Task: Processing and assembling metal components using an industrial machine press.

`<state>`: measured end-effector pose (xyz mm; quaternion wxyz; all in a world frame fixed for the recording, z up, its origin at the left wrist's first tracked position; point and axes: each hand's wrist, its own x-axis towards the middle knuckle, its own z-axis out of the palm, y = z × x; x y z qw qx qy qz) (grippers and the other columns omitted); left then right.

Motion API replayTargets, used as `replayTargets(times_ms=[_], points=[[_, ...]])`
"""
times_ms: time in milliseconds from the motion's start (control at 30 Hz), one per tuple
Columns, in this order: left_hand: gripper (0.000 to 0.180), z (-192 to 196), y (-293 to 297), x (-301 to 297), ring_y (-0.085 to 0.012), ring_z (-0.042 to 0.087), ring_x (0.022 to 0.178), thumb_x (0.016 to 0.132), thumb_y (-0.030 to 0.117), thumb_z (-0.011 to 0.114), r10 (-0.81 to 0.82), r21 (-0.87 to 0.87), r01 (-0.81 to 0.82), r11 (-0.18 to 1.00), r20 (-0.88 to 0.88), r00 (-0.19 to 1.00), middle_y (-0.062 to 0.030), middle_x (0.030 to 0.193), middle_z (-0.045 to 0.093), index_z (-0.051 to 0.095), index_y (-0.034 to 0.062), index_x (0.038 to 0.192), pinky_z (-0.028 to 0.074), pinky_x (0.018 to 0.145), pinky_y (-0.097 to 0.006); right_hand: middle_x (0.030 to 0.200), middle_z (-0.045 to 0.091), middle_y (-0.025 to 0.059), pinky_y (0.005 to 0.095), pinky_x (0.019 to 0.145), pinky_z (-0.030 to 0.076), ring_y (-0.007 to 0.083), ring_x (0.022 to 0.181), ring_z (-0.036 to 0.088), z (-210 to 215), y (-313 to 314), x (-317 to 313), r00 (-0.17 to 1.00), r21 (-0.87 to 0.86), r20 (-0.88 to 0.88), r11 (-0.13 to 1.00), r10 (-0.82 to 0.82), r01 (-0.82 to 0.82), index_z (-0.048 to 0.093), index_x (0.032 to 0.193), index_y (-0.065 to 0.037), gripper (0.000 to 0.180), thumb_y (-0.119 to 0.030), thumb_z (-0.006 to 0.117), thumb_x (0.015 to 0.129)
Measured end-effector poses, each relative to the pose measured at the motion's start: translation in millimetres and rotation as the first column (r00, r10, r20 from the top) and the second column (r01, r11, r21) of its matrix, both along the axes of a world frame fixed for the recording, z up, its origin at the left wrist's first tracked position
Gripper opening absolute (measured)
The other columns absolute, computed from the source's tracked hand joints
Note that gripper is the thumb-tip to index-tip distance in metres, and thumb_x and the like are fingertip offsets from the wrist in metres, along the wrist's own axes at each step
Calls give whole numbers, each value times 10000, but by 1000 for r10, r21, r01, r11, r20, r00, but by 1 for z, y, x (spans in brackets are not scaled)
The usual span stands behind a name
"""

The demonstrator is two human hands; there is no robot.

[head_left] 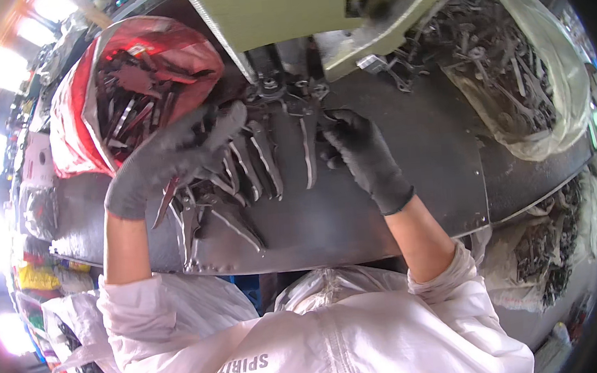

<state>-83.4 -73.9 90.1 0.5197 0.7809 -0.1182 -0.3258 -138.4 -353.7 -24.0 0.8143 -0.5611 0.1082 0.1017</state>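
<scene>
Both my hands wear dark grey gloves. My left hand (177,157) hovers over a pile of metal plier-like tools (231,223), at the rim of the red bag; its fingers are stretched out and apart, with nothing plainly held. My right hand (366,156) has curled fingers at the side of another plier-like tool (310,150), whose long handle points toward me below the machine's steel tooling (271,83). The fingertips seem closed on this tool's upper part, though the exact contact is hidden. More steel handles (265,157) lie side by side between my hands.
A pale green machine (284,9) stands over the far side of the dark metal table (424,176). At left is a red bag (73,127) of metal parts; at right, a translucent bag (564,88) of metal parts. Small loose parts (398,73) lie beside the machine.
</scene>
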Motion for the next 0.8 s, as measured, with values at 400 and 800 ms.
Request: replayTargets(times_ms=[400,800], points=[[312,-126,-63,-1,-206,562,692,937,249,526,-195,333,-89,939,725,661,-38,807,596,544,-58,989,476,640,-351,1064,578,203,447,891,417,355,1012,536,-10,-92,37,856,-861,509,64,94,505,538,1171,-60,456,-85,599,719],[418,-95,-78,-14,-159,604,926,947,240,491,247,-195,-228,954,76,966,-125,1085,590,448,-49,1245,512,774,-301,1098,569,220,413,830,478,371,997,563,-38,-121,41,728,-804,449,-121,518,582,482,1248,-74,473,-28,538,780]])
